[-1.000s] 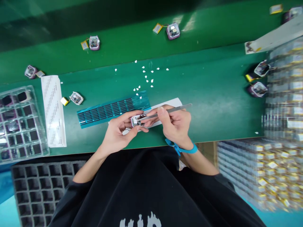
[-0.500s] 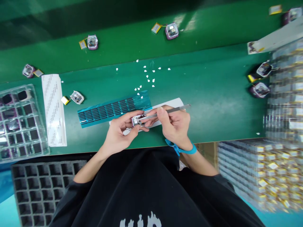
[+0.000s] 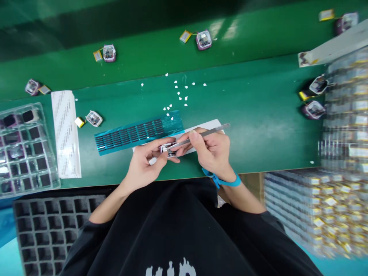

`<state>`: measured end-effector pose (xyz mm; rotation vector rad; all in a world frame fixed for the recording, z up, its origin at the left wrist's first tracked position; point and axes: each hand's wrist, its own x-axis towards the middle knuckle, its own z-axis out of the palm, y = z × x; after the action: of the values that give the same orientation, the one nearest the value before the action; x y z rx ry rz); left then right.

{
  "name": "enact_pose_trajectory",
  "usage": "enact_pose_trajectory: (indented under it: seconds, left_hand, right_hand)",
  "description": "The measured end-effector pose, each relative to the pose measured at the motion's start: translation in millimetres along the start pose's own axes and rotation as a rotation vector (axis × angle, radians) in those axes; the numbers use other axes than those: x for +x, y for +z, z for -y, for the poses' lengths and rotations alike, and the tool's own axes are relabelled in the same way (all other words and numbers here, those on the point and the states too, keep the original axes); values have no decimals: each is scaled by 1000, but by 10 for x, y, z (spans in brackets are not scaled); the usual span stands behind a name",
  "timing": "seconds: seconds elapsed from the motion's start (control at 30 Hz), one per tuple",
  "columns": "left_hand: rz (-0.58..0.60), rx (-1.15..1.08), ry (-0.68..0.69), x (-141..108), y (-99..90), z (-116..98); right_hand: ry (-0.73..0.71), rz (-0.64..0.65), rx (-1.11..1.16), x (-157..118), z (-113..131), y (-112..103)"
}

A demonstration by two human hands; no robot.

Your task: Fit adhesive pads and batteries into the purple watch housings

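Between the thumb and fingers of my left hand (image 3: 148, 159) is a small open device housing (image 3: 165, 148) with a purple side and electronics inside. My right hand (image 3: 211, 149), a blue band at its wrist, grips metal tweezers (image 3: 211, 130). Their tip points into the housing, and the right fingertips lie close against its right side. What the tip touches is too small to tell. Partly beneath both hands lies a white sheet (image 3: 214, 124). Just behind the left hand is a blue film strip (image 3: 132, 135) with rows of black pieces.
Small white stickers (image 3: 178, 93) dot the green bench. At left lie a printed white sheet (image 3: 65, 134), an open device (image 3: 94, 119) with its battery, and a clear tray (image 3: 43, 168). More opened devices (image 3: 204, 40) sit on the rear green strip. Stacked clear trays (image 3: 290, 207) stand at right.
The tweezers' shaft has tilted a little, and the right fingers have shifted slightly over the housing. Opened devices on the rear strip have slid a little to the left.
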<state>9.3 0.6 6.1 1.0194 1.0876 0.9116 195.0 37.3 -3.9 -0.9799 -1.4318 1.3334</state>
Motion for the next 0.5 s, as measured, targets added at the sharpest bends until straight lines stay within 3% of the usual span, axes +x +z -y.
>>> enact_pose_trajectory:
  seconds: [0.27,0.43,0.5]
  left_hand:
    - [14,-1,-16,-22,-5,40]
    - [94,69,-34,-92,-52,17]
    - [57,155,13,-82,-114,15]
  right_hand:
    - [-18,53,-23,-17,21,-21]
    - [-184,-117,-78,67,110,-201]
    - [-214,-84,-204,193,95,-260]
